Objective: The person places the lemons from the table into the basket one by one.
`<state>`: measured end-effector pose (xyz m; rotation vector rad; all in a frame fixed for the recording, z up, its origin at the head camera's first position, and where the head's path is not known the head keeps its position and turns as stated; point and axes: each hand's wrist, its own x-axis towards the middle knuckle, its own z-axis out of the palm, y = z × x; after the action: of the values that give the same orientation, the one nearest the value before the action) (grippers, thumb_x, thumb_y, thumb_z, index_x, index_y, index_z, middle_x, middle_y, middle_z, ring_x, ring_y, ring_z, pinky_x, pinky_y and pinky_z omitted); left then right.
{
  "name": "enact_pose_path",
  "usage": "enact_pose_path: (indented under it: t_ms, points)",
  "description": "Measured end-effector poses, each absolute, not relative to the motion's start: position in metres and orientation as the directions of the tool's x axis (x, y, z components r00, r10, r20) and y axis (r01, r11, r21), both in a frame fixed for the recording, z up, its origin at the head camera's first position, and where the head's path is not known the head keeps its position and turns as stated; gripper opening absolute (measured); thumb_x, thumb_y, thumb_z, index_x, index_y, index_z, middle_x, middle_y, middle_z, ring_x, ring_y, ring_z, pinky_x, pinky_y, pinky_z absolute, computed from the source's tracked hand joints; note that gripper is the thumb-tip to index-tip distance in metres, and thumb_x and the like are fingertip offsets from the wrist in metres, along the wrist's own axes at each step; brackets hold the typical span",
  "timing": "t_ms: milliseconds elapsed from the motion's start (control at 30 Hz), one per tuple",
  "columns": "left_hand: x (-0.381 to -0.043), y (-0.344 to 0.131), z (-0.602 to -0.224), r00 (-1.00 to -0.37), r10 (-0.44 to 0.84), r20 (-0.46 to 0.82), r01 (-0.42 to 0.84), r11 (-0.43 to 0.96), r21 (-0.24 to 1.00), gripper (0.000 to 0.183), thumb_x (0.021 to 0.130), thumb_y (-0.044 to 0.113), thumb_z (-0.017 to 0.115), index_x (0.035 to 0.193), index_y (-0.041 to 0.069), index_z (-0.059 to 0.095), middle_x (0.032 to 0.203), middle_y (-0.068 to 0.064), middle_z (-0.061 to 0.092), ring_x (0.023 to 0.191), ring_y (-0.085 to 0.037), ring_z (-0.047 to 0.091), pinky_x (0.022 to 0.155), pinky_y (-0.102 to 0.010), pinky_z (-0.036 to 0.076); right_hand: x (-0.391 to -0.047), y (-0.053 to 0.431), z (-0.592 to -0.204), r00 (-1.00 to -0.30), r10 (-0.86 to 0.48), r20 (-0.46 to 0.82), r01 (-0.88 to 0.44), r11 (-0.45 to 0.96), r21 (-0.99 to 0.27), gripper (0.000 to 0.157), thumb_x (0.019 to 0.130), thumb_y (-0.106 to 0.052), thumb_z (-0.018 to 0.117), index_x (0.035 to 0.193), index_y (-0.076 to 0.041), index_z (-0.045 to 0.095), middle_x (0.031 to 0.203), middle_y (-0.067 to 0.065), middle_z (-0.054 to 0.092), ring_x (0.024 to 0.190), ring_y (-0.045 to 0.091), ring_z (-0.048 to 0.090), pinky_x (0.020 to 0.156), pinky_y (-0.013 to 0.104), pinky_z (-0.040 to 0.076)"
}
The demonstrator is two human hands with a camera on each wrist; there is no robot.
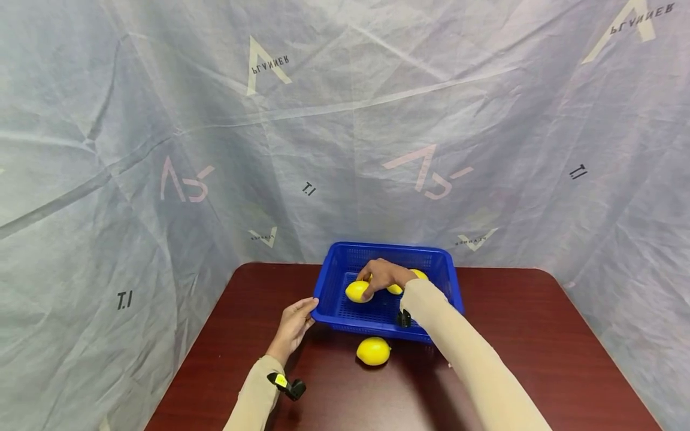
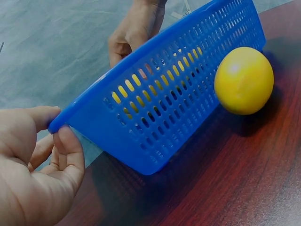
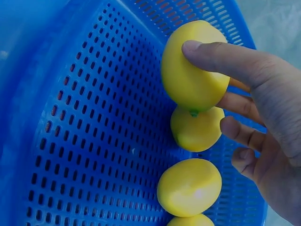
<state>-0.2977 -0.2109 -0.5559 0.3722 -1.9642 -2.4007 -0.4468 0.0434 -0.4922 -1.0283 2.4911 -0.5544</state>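
Note:
A blue plastic basket point(image 1: 361, 327) with slotted walls stands on the table. My left hand point(image 1: 293, 324) pinches its rim at the near left corner, thumb and fingers on either side of the edge point(image 2: 63, 117). Inside the basket, my right hand point(image 1: 384, 274) holds a yellow lemon point(image 3: 193, 80) between thumb and fingers, over the slotted floor. Beneath and beside that one, more lemons point(image 3: 189, 187) lie in a row along one side, partly hidden by my right hand and forearm in the head view. Another lemon point(image 1: 373, 351) rests on the table just outside the basket's near wall.
The dark red-brown table point(image 1: 517, 359) has rounded far corners. A grey printed sheet point(image 1: 345, 149) hangs behind it and along both sides. Small black devices are strapped at my left wrist point(image 1: 291, 388) and right wrist point(image 1: 403, 318).

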Motion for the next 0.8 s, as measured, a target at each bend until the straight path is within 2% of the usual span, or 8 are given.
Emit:
enact_pose_path:
  t_ms: [233,433,667,800]
  points:
    - [-0.297,-0.210,-0.556,-0.974,-0.165,-0.157,-0.119,-0.220,0.968,0.041,0.099,0.017,0.069,0.128,-0.010,0.062,0.093,0.001,0.067,0.075,-0.007,0.057,0.072,-0.023,0.050,-0.448,0.041,-0.499,-0.646,-0.731,-0.218,-0.584,0.658,-0.475,0.047,0.082,-0.031,0.088,0.124,-0.016,0.074,0.130,0.002,0.069,0.110,0.019,0.067,0.090,0.035,0.056]
    - [-0.295,-0.208,-0.556,-0.975,-0.167,-0.150,-0.109,-0.232,0.967,0.036,0.099,0.016,0.069,0.125,-0.008,0.064,0.090,0.002,0.066,0.073,-0.006,0.056,0.070,-0.022,0.050,-0.446,0.040,-0.505,-0.643,-0.740,-0.198,-0.625,0.657,-0.422,0.049,0.080,-0.033,0.089,0.123,-0.016,0.075,0.120,0.000,0.073,0.103,0.017,0.067,0.088,0.034,0.056]
    - [-0.293,-0.208,-0.557,-0.978,-0.162,-0.135,-0.095,-0.231,0.968,0.038,0.100,0.015,0.068,0.126,-0.012,0.062,0.090,0.002,0.066,0.073,-0.006,0.057,0.070,-0.021,0.050,-0.441,0.039,-0.504,-0.664,-0.717,-0.212,-0.583,0.674,-0.454,0.056,0.080,-0.033,0.090,0.128,-0.010,0.071,0.118,0.006,0.073,0.111,0.023,0.067,0.093,0.040,0.056]
    - [-0.294,-0.210,-0.557,-0.975,-0.167,-0.146,-0.106,-0.230,0.967,0.039,0.099,0.015,0.069,0.127,-0.011,0.062,0.089,0.002,0.067,0.073,-0.006,0.057,0.068,-0.021,0.050,-0.438,0.040,-0.496,-0.672,-0.716,-0.191,-0.584,0.670,-0.459,0.053,0.083,-0.035,0.087,0.128,-0.013,0.071,0.119,0.005,0.073,0.113,0.024,0.066,0.095,0.041,0.055]
